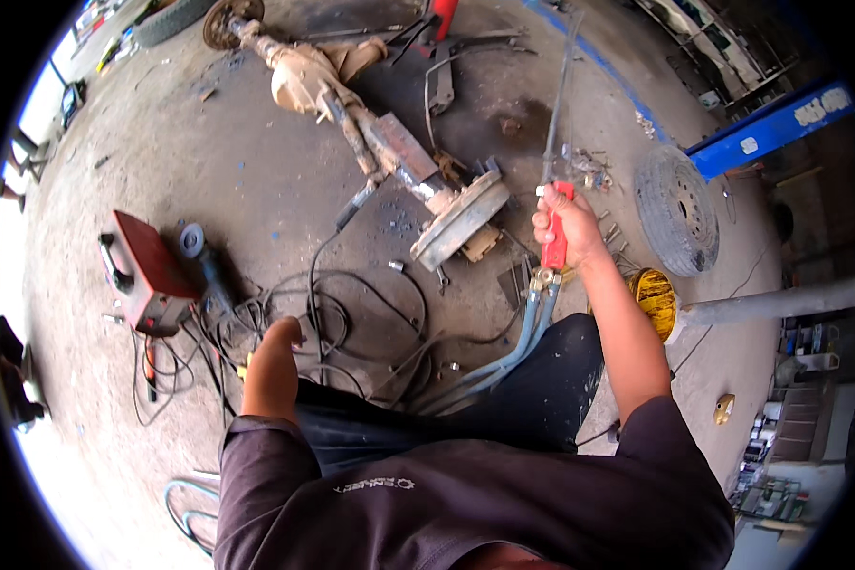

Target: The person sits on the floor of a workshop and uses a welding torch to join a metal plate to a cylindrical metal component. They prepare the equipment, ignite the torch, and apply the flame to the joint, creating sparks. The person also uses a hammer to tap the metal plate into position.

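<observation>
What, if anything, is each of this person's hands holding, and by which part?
The right hand holds a long torch, grip closed around its red handle. Whether the left hand holds anything cannot be told; it is mostly hidden.

Axle (309, 84) on flr (180, 123) ahead, box (157, 275) & grinder (216, 277) to L, wheel (676, 211) to R, cables (313, 280) nearer.

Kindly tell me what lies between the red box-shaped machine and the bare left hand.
The head view shows a dark-blue angle grinder and tangled black cables.
</observation>
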The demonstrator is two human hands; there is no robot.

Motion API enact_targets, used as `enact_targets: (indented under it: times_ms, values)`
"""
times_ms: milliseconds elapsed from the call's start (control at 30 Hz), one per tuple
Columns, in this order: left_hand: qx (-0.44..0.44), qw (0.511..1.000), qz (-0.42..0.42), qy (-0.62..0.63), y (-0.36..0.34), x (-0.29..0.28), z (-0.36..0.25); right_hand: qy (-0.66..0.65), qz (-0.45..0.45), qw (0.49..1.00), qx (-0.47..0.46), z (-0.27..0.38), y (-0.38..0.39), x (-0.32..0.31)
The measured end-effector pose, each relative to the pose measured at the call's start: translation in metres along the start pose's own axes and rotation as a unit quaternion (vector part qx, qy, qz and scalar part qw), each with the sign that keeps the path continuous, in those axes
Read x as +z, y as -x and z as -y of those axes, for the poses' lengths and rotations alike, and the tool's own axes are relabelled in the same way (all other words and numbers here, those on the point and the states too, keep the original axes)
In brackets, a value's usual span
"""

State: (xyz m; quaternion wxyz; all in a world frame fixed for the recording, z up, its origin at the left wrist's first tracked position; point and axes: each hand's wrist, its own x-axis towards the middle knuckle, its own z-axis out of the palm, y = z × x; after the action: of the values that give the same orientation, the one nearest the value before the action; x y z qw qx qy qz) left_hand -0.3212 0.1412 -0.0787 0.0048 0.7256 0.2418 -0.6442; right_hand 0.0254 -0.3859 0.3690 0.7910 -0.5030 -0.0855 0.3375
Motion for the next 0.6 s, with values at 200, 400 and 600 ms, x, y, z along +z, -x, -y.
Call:
enact_targets:
  times_ms: [200, 400, 600]
  values:
    - [0.065, 0.966, -0.186, 0.17, 0.153, -0.005, -0.145, -0.025, -0.006, 0.999, -0.034, -0.02, -0.008, -0.088]
    - [0.527, 0.758, -0.286, 0.257, 0.326, -0.019, -0.339, -0.082, -0.025, 0.989, -0.118, 0.023, -0.002, -0.141]
    - [0.561, 0.691, -0.215, 0.402, 0.405, -0.036, -0.522, -0.023, -0.15, 0.962, -0.228, 0.124, 0.062, -0.28]
